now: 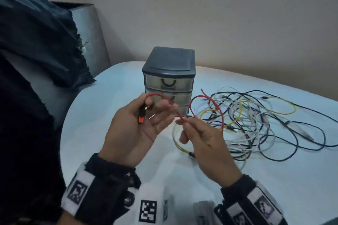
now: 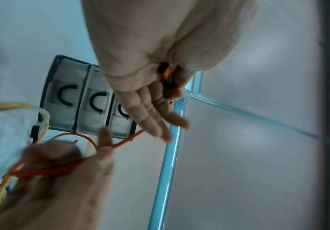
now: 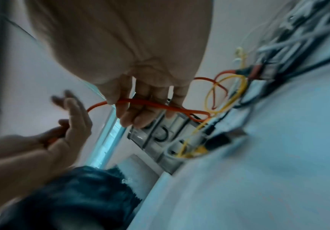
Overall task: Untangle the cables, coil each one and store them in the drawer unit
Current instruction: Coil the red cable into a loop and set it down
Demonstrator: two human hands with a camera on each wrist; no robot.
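Holding the red cable (image 1: 180, 115) between them, both hands sit above the near part of the white worktop (image 1: 109, 97). Left hand (image 1: 133, 126): palm up, thumb pinning the cable's black-and-red plug (image 1: 141, 117) against the palm, other fingers stretched out and relaxed. From the plug the cable arcs over the left fingertips and runs down to the right hand (image 1: 203, 140), which pinches it between thumb and forefinger; remaining fingers curled loosely. Right wrist view shows the red cable crossing under the right fingers (image 3: 140, 112).

Beyond the right hand the red cable loops on into the cable tangle (image 1: 256, 120) — white, yellow, dark strands lying on the worktop, right of centre. A yellow cable (image 1: 180, 147) curves just under the right hand.

Behind the hands: drawer unit (image 1: 169, 80), dark top, three translucent drawers, all closed, just left of the tangle. Dark cloth (image 1: 36, 42) at far left, wall behind
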